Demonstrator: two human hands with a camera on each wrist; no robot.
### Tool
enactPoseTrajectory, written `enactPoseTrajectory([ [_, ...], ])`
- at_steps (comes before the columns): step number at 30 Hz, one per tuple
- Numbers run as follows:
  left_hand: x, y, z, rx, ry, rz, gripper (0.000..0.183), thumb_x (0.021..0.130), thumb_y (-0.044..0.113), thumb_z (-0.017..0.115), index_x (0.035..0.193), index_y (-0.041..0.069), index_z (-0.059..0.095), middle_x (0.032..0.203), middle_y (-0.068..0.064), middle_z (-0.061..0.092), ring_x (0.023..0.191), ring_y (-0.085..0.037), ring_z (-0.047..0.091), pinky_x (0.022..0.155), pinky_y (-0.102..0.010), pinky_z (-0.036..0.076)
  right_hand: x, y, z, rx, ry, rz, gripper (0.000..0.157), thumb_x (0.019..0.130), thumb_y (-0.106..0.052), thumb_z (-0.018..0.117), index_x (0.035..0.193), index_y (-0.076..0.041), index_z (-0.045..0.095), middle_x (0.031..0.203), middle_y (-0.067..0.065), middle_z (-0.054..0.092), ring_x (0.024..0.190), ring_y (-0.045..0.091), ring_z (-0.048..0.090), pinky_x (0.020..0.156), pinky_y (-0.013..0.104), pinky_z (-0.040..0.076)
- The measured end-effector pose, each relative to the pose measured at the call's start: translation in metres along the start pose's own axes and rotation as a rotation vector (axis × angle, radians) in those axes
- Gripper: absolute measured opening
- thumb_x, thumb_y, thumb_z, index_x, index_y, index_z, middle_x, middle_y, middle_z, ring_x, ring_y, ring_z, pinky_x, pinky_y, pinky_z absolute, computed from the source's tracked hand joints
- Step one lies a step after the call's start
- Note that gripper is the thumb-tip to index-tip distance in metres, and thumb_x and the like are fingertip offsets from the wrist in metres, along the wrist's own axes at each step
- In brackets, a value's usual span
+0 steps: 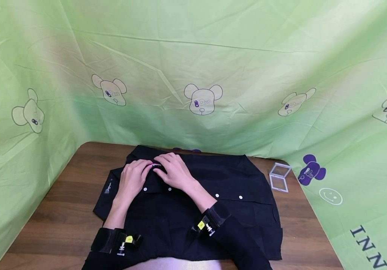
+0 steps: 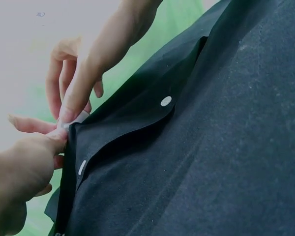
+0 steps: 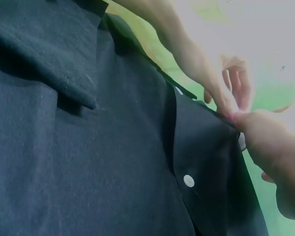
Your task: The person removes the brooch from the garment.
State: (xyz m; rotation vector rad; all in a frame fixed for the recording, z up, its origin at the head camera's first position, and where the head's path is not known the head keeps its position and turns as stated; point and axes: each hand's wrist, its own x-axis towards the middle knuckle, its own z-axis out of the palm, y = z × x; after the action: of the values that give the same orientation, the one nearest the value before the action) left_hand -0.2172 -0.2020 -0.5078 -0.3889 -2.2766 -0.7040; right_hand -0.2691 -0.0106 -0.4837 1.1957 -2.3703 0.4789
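A black shirt (image 1: 193, 221) with white buttons lies spread on the wooden table. Both hands meet on its upper left part, lifting the button placket in the wrist views. My left hand (image 1: 133, 179) pinches the cloth edge along with a small white and pinkish thing (image 1: 154, 165), mostly covered by fingers. From the other side, my right hand (image 1: 174, 171) pinches at the same spot, thumb and fingertips close to the left thumb. In the left wrist view a white bit (image 2: 80, 117) shows between the fingertips; I cannot tell what it is.
A clear hinged case (image 1: 279, 177) lies opened out at the table's right edge. Brown wood (image 1: 58, 210) shows left of the shirt. Green printed cloth (image 1: 200, 56) hangs closely behind and along both sides of the table.
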Motion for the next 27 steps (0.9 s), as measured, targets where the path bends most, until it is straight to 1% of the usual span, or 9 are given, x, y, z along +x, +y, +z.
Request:
enactPoseTrajectory([
  [5,0.0000,0.0005,-0.0005,0.028,-0.008,0.013,0.013,0.092,0.014,0.076,0.102,0.006,0.080,0.101,-0.007,0.077,0.092,-0.027,0.067,0.080,-0.050,0.050,0.0014,-0.0024,0.0016,-0.044,0.003,-0.038,0.035,0.097,-0.033,0.070,0.123,-0.010,0.073,0.119,0.002,0.072,0.114,0.018,0.058,0.098,0.037,0.045],
  [9,0.0004,0.0013,-0.0009,0.037,-0.010,0.017,0.013,0.093,0.014,0.075,0.102,0.006,0.080,0.100,-0.007,0.077,0.092,-0.027,0.066,0.081,-0.051,0.050,0.0025,-0.0035,0.0026,-0.048,0.015,-0.067,0.027,0.097,-0.028,0.071,0.116,-0.010,0.076,0.111,0.002,0.075,0.110,0.019,0.060,0.098,0.036,0.045],
  [13,0.0009,0.0010,-0.0006,0.036,-0.004,0.024,0.012,0.093,0.013,0.075,0.102,0.005,0.080,0.099,-0.007,0.077,0.091,-0.027,0.066,0.081,-0.052,0.051,0.0038,-0.0042,0.0026,-0.048,0.022,-0.078,0.021,0.096,-0.024,0.072,0.111,-0.011,0.077,0.106,0.000,0.075,0.108,0.019,0.060,0.098,0.036,0.045],
  [18,0.0008,0.0003,0.0001,0.036,-0.007,0.025,0.012,0.093,0.013,0.075,0.101,0.006,0.079,0.099,-0.007,0.077,0.091,-0.027,0.066,0.080,-0.052,0.050,0.0050,-0.0039,0.0026,-0.053,0.031,-0.084,0.018,0.097,-0.023,0.071,0.109,-0.011,0.078,0.102,-0.001,0.076,0.106,0.019,0.061,0.096,0.036,0.046],
  [27,0.0008,0.0006,0.0002,0.035,-0.012,0.029,0.011,0.093,0.014,0.075,0.100,0.007,0.079,0.098,-0.006,0.077,0.091,-0.026,0.066,0.080,-0.050,0.049,0.0066,-0.0023,0.0043,-0.088,0.028,-0.086,0.017,0.100,-0.022,0.066,0.106,-0.013,0.079,0.099,-0.003,0.077,0.102,0.016,0.062,0.092,0.033,0.046],
])
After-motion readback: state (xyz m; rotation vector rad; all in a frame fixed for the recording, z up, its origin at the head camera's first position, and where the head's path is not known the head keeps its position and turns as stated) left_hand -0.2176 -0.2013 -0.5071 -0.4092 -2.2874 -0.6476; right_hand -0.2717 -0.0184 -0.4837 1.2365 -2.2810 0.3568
